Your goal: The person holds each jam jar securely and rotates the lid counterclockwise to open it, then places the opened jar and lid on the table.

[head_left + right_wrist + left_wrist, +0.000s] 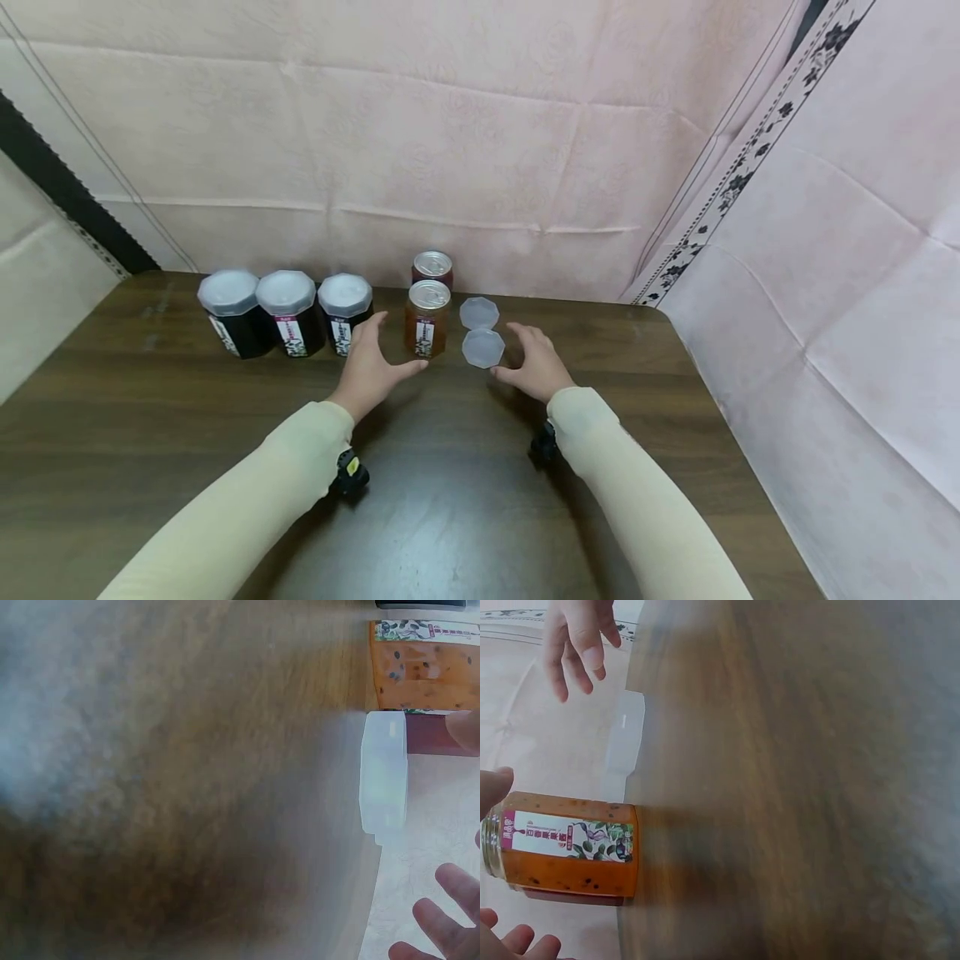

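Neither grip holds anything: left hand (372, 367) is spread, fingers relaxed, just beside the orange jar (427, 319) without clear contact, and right hand (534, 363) is likewise released, fingers extended near the front lid (483, 348). Orange jar stands upright and uncapped on the bench (450, 500), between the hands, with a red jar (432, 268) directly behind it and a second lid (479, 312) behind the front lid. Three dark capped jars (291, 312) stand in a row left of the left hand.
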Available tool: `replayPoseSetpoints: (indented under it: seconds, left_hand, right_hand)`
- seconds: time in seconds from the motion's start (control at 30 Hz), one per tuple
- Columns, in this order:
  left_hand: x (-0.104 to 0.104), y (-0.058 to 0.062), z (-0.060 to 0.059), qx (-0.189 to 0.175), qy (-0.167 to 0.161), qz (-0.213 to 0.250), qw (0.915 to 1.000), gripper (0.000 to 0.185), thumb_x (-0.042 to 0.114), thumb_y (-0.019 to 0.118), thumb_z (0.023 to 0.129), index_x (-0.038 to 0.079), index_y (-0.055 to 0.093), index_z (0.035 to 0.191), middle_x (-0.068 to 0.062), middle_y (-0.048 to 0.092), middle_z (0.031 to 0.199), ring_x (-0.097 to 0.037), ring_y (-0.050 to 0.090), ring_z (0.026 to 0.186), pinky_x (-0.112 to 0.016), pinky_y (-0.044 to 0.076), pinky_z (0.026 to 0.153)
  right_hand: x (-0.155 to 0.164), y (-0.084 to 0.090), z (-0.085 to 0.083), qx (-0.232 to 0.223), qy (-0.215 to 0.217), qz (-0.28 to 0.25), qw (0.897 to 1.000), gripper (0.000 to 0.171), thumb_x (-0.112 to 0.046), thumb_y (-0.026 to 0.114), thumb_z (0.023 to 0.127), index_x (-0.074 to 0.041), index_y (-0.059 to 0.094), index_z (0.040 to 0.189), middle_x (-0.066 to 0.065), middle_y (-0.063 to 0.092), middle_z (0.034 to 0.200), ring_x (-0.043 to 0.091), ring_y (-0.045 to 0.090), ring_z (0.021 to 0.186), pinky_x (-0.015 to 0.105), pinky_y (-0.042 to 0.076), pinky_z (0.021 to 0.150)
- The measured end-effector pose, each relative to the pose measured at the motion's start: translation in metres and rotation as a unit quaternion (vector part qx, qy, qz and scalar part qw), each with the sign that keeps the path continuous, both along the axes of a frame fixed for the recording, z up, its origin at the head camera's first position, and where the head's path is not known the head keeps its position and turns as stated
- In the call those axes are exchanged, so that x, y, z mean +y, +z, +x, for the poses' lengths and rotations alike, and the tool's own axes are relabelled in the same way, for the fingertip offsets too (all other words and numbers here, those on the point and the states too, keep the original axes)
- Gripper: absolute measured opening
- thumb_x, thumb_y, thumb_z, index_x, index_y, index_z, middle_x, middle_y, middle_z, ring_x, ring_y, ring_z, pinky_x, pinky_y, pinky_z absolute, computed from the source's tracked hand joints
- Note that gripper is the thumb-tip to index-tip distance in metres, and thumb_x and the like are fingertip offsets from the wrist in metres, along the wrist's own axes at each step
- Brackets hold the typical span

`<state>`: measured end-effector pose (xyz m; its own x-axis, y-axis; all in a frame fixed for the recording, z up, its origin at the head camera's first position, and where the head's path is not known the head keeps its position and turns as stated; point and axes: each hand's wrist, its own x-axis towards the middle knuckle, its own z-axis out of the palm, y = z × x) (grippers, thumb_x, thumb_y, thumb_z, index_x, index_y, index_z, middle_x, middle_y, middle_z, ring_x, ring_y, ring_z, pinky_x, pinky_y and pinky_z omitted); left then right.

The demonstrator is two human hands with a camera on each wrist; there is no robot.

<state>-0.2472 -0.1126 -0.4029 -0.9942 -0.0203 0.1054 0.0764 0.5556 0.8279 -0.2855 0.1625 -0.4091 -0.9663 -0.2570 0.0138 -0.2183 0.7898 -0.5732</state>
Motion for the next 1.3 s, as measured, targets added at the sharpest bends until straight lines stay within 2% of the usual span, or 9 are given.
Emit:
replayPoseSetpoints:
  seconds: [0.23, 0.43, 0.77, 0.97, 1.3]
  left_hand:
    - [-0.005, 0.0, 0.01, 0.016, -0.014, -0.011, 0.9997, 0.096, 0.031, 0.081, 0.078, 0.003, 0.023, 0.15, -0.022, 0.024, 0.151, -0.038, 0.03, 0.137, -0.056, 0.031, 0.109]
    - [-0.013, 0.001, 0.019, 0.039, -0.01, -0.028, 0.9988, 0.096, 0.033, 0.082, 0.077, 0.004, 0.026, 0.149, -0.021, 0.026, 0.151, -0.039, 0.031, 0.136, -0.057, 0.032, 0.107]
    - [-0.023, 0.005, 0.034, 0.062, -0.004, -0.058, 0.9964, 0.093, 0.031, 0.081, 0.077, 0.002, 0.027, 0.148, -0.025, 0.025, 0.15, -0.042, 0.029, 0.136, -0.059, 0.032, 0.106]
    - [-0.033, 0.003, 0.041, 0.069, 0.007, -0.061, 0.9958, 0.092, 0.029, 0.08, 0.079, 0.002, 0.027, 0.148, -0.026, 0.023, 0.15, -0.043, 0.03, 0.135, -0.06, 0.033, 0.105]
    - [-0.057, 0.005, 0.047, 0.097, 0.046, -0.051, 0.9929, 0.09, 0.024, 0.081, 0.078, -0.001, 0.028, 0.147, -0.027, 0.028, 0.147, -0.044, 0.03, 0.132, -0.061, 0.031, 0.105]
  right_hand:
    - [0.001, 0.002, 0.01, 0.017, -0.007, -0.005, 1.0, 0.081, -0.038, 0.073, 0.083, -0.017, 0.033, 0.149, 0.01, 0.031, 0.153, 0.031, 0.029, 0.14, 0.052, 0.032, 0.11]
    - [-0.002, 0.005, 0.02, 0.022, 0.003, -0.011, 1.0, 0.08, -0.038, 0.072, 0.084, -0.016, 0.032, 0.149, 0.01, 0.031, 0.153, 0.031, 0.029, 0.14, 0.051, 0.032, 0.11]
    - [-0.008, 0.01, 0.033, 0.067, 0.009, 0.016, 0.998, 0.079, -0.041, 0.072, 0.083, -0.016, 0.035, 0.148, 0.01, 0.036, 0.15, 0.029, 0.034, 0.138, 0.05, 0.035, 0.108]
    - [-0.01, 0.009, 0.038, 0.074, 0.005, 0.004, 0.997, 0.078, -0.041, 0.073, 0.082, -0.016, 0.037, 0.147, 0.009, 0.037, 0.149, 0.028, 0.035, 0.137, 0.051, 0.035, 0.108]
    - [-0.016, 0.01, 0.042, 0.08, 0.011, -0.011, 0.997, 0.078, -0.042, 0.073, 0.082, -0.016, 0.037, 0.147, 0.008, 0.038, 0.148, 0.026, 0.037, 0.135, 0.048, 0.036, 0.108]
